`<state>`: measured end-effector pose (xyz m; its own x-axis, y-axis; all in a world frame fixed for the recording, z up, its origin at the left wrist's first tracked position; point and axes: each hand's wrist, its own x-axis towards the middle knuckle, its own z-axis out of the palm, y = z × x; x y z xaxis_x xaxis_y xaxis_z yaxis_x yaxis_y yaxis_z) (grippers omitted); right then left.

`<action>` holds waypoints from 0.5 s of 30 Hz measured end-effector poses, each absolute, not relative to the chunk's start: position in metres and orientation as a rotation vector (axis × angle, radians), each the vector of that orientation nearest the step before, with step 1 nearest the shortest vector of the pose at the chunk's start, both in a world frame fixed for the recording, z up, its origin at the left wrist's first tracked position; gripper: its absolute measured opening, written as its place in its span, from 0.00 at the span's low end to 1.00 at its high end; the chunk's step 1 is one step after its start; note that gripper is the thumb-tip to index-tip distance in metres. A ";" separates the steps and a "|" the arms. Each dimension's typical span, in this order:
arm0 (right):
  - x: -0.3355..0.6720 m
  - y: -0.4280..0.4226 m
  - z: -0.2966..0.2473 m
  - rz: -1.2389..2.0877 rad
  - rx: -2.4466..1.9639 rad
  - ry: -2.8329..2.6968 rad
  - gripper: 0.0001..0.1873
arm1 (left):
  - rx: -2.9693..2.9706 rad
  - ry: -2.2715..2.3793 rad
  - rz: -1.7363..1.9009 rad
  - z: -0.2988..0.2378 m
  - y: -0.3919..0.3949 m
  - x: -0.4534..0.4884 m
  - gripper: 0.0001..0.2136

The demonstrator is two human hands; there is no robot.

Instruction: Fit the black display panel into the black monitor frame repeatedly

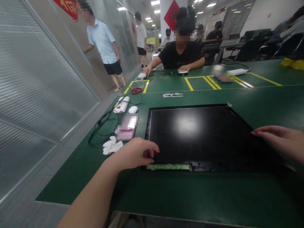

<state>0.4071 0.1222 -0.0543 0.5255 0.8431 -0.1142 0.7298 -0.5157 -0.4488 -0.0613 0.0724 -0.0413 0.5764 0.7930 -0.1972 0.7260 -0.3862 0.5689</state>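
Clamping the black panel (201, 136) by its near-left corner: the left hand (133, 155). The right hand (282, 141) lies unclenched on its right edge.

head cam | looks forward and down | close over green table (213, 196) | single view

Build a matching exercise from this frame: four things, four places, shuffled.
Things:
1. left hand
2. right hand
3. scissors
4. white cloth

Places:
A. on the right edge of the black panel
B. at the near edge of the yellow tape box
C. crumpled beside the phone
D. on the panel's near-left corner

Pairs: 1-D, 2-A, 3-B, 4-C
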 end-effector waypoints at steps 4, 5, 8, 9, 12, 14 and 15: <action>0.407 0.122 -0.054 0.439 -2.406 -1.339 0.19 | 2.166 1.223 0.121 -0.040 0.072 -0.060 0.12; 0.408 0.122 -0.055 0.436 -2.397 -1.352 0.19 | 2.161 1.224 0.116 -0.040 0.072 -0.060 0.12; 0.409 0.123 -0.056 0.429 -2.398 -1.366 0.19 | 2.142 1.239 0.113 -0.040 0.072 -0.060 0.11; 0.410 0.123 -0.056 0.428 -2.403 -1.368 0.19 | 2.142 1.237 0.117 -0.041 0.072 -0.061 0.11; 0.410 0.124 -0.056 0.416 -2.398 -1.393 0.19 | 2.155 1.238 0.124 -0.043 0.072 -0.062 0.11; 0.411 0.125 -0.056 0.423 -2.379 -1.415 0.19 | 2.165 1.263 0.128 -0.044 0.072 -0.064 0.11; 0.412 0.124 -0.057 0.429 -2.371 -1.423 0.19 | 2.170 1.279 0.130 -0.044 0.072 -0.064 0.11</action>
<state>0.4117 0.1244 -0.0567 0.4524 0.8881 -0.0812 0.7850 -0.4398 -0.4363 -0.0639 0.0723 -0.0439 0.5285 0.8215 -0.2140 0.7616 -0.3474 0.5471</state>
